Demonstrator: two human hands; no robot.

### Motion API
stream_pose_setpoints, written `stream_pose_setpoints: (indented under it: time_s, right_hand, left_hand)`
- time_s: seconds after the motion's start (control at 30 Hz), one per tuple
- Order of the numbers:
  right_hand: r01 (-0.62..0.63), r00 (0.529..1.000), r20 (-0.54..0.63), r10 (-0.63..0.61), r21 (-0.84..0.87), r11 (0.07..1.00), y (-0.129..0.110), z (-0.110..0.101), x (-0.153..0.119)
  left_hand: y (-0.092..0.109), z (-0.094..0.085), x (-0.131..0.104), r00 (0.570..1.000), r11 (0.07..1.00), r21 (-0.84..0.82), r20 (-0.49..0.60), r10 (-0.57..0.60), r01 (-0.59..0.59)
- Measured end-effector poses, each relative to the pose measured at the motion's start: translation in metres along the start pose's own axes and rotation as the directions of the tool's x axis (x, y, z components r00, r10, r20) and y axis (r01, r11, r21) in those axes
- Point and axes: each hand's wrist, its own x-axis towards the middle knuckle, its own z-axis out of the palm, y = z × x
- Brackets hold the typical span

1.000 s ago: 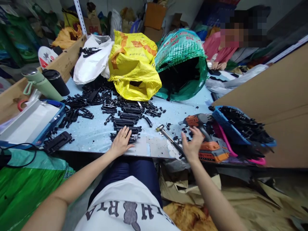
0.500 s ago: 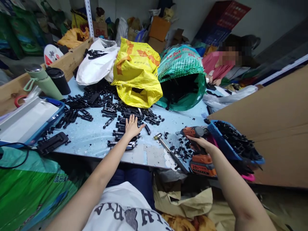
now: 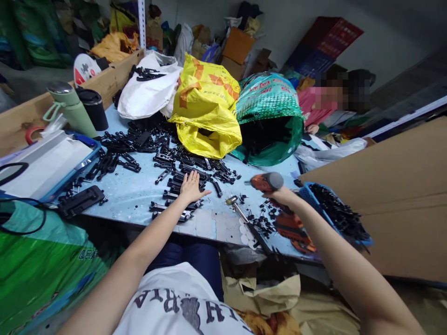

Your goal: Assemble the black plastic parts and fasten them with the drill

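Note:
My left hand [image 3: 190,188] lies flat with fingers spread on a row of black plastic parts [image 3: 171,195] near the table's front edge. My right hand [image 3: 281,197] is wrapped round the handle of an orange and black cordless drill [image 3: 262,182], whose nose points left over the table. The drill's battery base looks blurred, and the handle is mostly hidden by the hand. Between both hands lies a hammer [image 3: 243,216] with a metal head and dark grip. Small black pieces [image 3: 262,224] are scattered between the hammer and the drill.
Yellow [image 3: 209,107], green [image 3: 268,100] and white sacks [image 3: 146,95] stand behind loose black parts [image 3: 139,144]. A blue basket [image 3: 314,204] of black parts sits at right, beside a cardboard sheet [image 3: 401,186]. At left are a green flask [image 3: 75,114] and a black cup [image 3: 94,109]. Another person [image 3: 310,104] sits beyond.
My right hand has closed round the drill and lifted it, shifting it slightly left. My left hand remains spread on the black parts. The view has shifted a little.

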Motion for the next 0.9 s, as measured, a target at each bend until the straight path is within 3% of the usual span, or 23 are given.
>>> stream_pose_setpoints:
  time_s: [0.1, 0.2, 0.3, 0.37, 0.5, 0.57, 0.7, 0.9]
  right_hand:
    - [0.160, 0.966, 0.223, -0.131, -0.118, 0.980, -0.073, 0.013, 0.015]
    - [0.345, 0.901, 0.355, -0.249, -0.237, 0.908, -0.147, 0.045, 0.039]
    - [0.404, 0.859, 0.471, -0.203, -0.378, 0.833, -0.206, 0.077, 0.062]
    - [0.404, 0.832, 0.539, -0.127, -0.434, 0.805, -0.230, 0.093, 0.071]
    - [0.428, 0.781, 0.624, -0.014, -0.519, 0.740, -0.253, 0.108, 0.079]
    - [0.437, 0.786, 0.619, 0.003, -0.558, 0.706, -0.258, 0.111, 0.078]
    - [0.471, 0.820, 0.569, -0.062, -0.610, 0.638, -0.263, 0.113, 0.067]
    - [0.552, 0.754, 0.651, -0.086, -0.557, 0.621, -0.271, 0.125, 0.052]
  left_hand:
    - [0.008, 0.006, 0.000, 0.999, 0.999, 0.003, 0.003, 0.044, -0.044]
    - [0.007, 0.008, -0.001, 0.994, 0.994, 0.011, 0.038, 0.104, -0.105]
    - [0.004, 0.008, -0.002, 0.993, 0.993, 0.025, 0.019, 0.118, -0.118]
    - [0.003, 0.009, -0.002, 0.993, 0.993, 0.022, -0.005, 0.117, -0.116]
    - [0.003, 0.011, -0.001, 0.993, 0.993, -0.007, 0.003, 0.121, -0.121]
    - [0.004, 0.012, 0.000, 0.993, 0.993, -0.010, 0.004, 0.121, -0.121]
    - [0.003, 0.011, 0.000, 0.994, 0.994, -0.017, 0.019, 0.107, -0.106]
    - [0.002, 0.013, 0.000, 0.992, 0.991, -0.019, -0.010, 0.129, -0.129]
